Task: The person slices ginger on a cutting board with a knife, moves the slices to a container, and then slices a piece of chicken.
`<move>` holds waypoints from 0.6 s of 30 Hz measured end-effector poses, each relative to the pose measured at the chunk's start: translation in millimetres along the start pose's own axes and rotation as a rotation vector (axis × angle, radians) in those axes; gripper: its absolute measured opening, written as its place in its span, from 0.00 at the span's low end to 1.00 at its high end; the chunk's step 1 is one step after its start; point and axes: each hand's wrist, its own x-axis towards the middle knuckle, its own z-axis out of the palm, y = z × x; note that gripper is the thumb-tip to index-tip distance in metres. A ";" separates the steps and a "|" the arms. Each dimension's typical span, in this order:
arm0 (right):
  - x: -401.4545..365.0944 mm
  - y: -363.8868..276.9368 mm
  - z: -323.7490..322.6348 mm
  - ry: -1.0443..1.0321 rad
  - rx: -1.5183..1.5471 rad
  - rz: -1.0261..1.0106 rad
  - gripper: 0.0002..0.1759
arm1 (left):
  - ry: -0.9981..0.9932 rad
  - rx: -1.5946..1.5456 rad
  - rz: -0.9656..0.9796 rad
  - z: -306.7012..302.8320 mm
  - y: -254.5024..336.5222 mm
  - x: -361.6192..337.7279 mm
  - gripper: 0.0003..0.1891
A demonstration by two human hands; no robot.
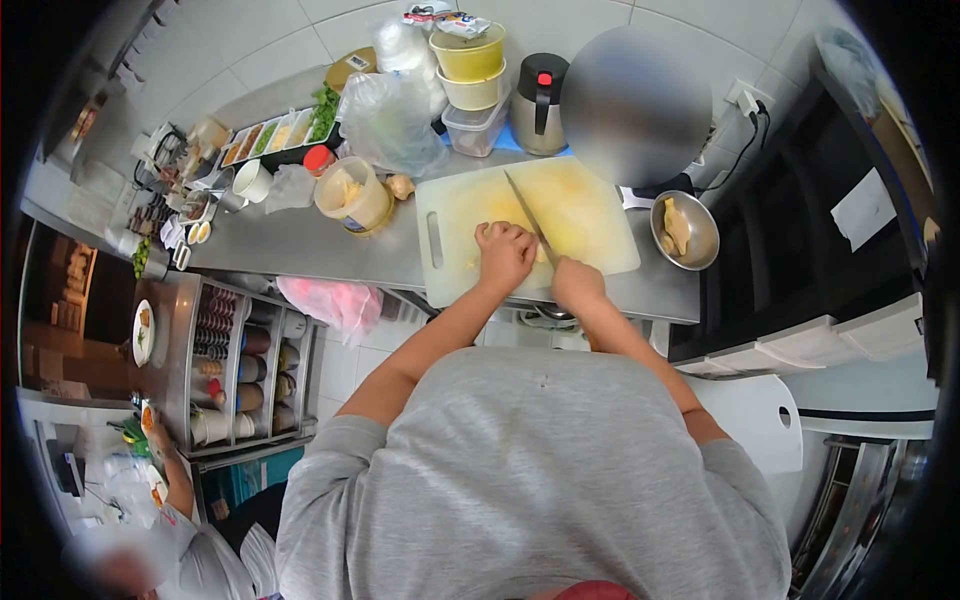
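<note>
A white cutting board [600, 225] with yellow stains lies on the metal counter. My right hand [578, 287] is closed round the handle of a long knife [522, 200], whose blade points away from me over the board. Just left of the blade, my left hand [506, 254] has its fingers curled down on the board. Small pale yellow pieces show beside the fingers, but whatever lies under them is hidden. A metal bowl [707, 240] with peeled yellowish pieces [677, 225] stands to the right of the board.
Left of the board are a plastic tub [368, 207] and a ginger-like root [400, 186]. Behind it stand stacked containers [470, 95] and a thermal jug [540, 105]. Another person [215, 560] is at the lower left, near a metal shelf rack [240, 365].
</note>
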 end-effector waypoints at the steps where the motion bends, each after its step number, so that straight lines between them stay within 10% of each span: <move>1: 4.5 -0.6 11.8 0.028 0.005 0.013 0.14 | -0.002 -0.015 -0.004 -0.4 0.8 -1.0 0.04; 18: 13.5 -0.6 11.8 0.042 0.000 0.003 0.13 | -0.016 -0.009 -0.010 2.3 -3.2 0.5 0.03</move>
